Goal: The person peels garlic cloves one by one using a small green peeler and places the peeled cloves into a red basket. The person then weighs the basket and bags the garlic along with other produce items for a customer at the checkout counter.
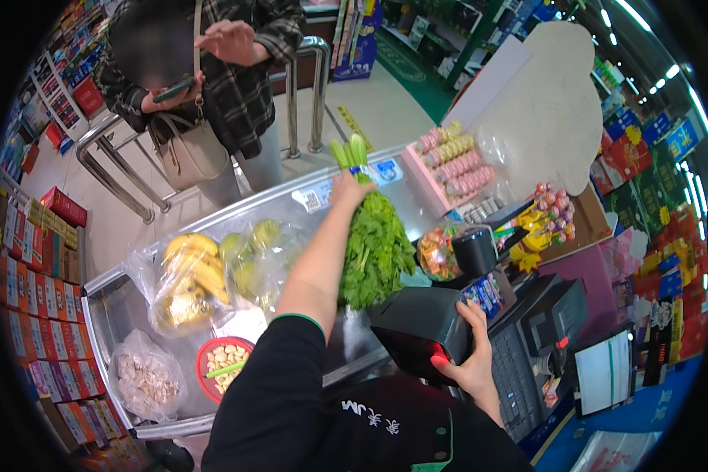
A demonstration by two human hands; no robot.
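My left hand [349, 190] grips a bunch of leafy celery [376, 251] just below the band around its stalks. The celery lies on the metal checkout counter [354, 348], cut ends towards the far edge. With thumb and fingers spread around its side, my right hand [475, 360] holds a black box-shaped barcode scanner [413, 321], which glows red near my thumb. Left of my left forearm are a clear bag of bananas [194, 259] and a bag of round green fruit [251, 251]. Nearer me sits a red basket [200, 369] of peeled garlic cloves.
A bag of pale, papery contents [147, 377] lies at the counter's left end. Candy in a pink box [428, 189], a candy jar [436, 256], a keyboard [510, 377] and a monitor [605, 371] stand right. Beyond metal rails [295, 100], a person [242, 82] holds a phone [174, 89].
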